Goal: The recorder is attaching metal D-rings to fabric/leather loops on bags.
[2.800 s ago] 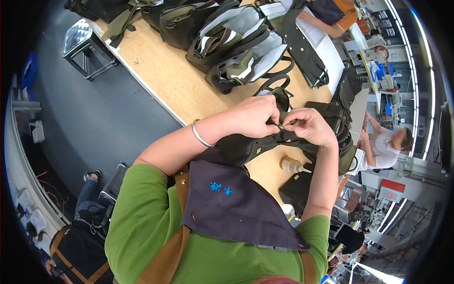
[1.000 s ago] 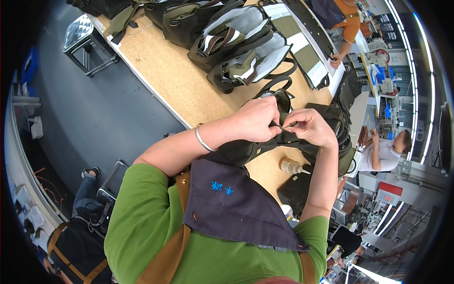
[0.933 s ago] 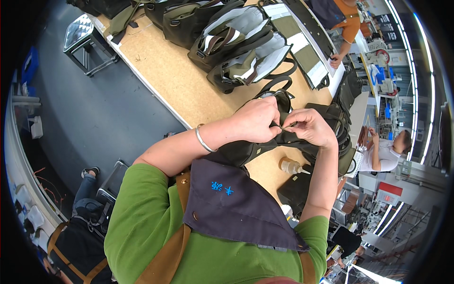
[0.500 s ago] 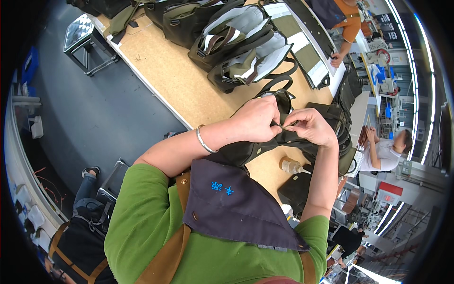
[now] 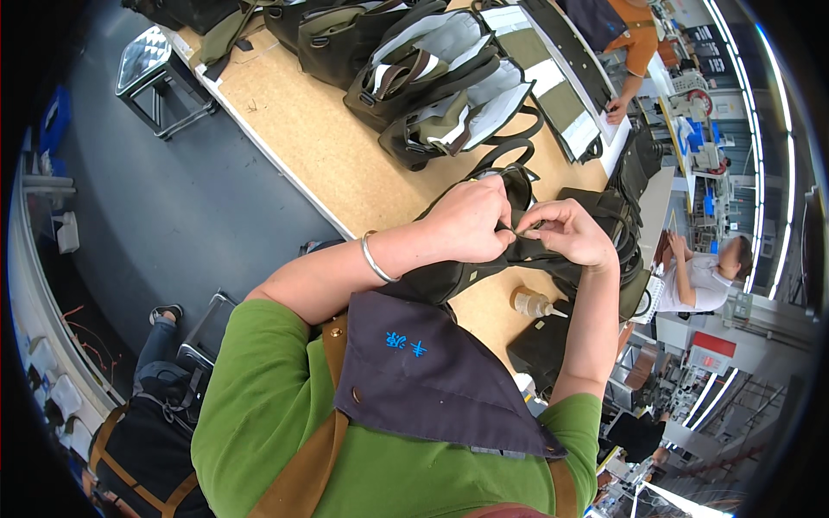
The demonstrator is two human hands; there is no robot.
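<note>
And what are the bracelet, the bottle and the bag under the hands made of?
Bracelet: probably polished metal; it's silvery and shiny. Bottle: likely smooth plastic, as it's see-through, but it could be glass. Bag: looks like matt cloth, because it's dull and folds softly, but which cloth is unclear.

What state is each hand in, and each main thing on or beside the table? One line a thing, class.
Left hand: shut in a pinch.
Right hand: shut in a pinch, fingertips almost meeting the left's.
Dark bag: under the hands, partly hidden.
Two bags in the row: open, pale lining showing.
Bottle: nozzle fitted; standing or lying, cannot tell.
Stool: upright, unoccupied.
</note>
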